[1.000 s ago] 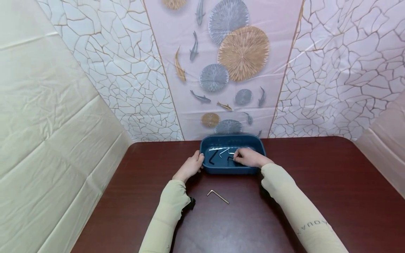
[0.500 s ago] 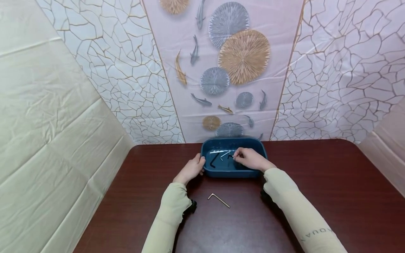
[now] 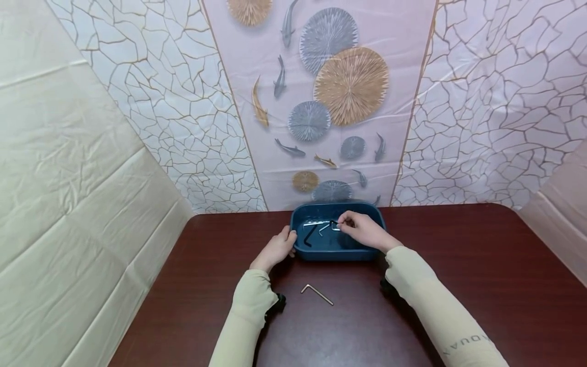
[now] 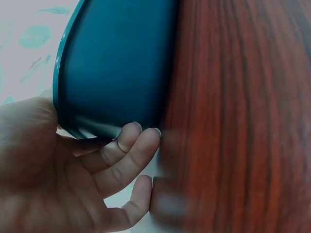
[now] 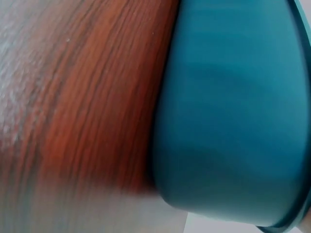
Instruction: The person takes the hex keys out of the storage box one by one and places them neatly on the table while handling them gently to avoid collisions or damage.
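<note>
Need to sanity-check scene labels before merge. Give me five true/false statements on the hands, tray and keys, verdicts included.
1. The left hand holds the left end of the blue tray. True.
2. Every L-shaped key is inside the tray. False: a bronze key lies on the table.
3. The right hand pinches a small black key. True.
4. The tray stands at the table's near edge. False: it is at the far edge.
5. A larger black key lies toward the tray's left side. True.
</note>
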### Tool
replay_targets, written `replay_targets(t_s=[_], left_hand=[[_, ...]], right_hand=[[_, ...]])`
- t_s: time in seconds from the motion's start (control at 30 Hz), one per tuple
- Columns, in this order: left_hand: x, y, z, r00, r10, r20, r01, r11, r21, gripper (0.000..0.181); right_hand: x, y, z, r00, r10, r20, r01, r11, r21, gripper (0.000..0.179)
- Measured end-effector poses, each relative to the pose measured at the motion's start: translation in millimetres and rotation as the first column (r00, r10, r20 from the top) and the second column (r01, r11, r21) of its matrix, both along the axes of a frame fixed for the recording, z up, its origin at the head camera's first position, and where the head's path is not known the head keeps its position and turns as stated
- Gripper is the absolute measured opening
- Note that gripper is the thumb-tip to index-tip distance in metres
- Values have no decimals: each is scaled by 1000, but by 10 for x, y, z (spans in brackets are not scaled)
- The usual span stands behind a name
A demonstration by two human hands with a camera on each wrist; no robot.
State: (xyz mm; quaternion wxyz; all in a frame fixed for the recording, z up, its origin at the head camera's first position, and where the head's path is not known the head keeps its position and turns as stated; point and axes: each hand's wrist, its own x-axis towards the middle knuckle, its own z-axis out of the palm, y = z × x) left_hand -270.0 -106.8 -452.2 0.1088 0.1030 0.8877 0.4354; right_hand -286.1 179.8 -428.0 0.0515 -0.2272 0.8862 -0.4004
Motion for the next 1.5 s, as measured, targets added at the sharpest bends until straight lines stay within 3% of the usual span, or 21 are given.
replay_targets(t_s=[0.43,0.83,1.17,1.5], left_hand=[[-57,15,11,1000,-22,7,22,1000,12,43],[-56,-37,-4,1000,-15,19,14,1000,25,45],[-72,-50,12,1000,0,13,0,1000,12,43],[-29,-39,8,1000,6,10,-6,1000,21,47]], right_hand=[[149,-22,211,997,-28,-76,31,999,40,16],[469,-103,379,996,-20,-89,23,999,33,8],[732,-177,340,996,-4,-90,10,998,66,5],[944,-283,199,992,9,-124,-2,998,58,5]])
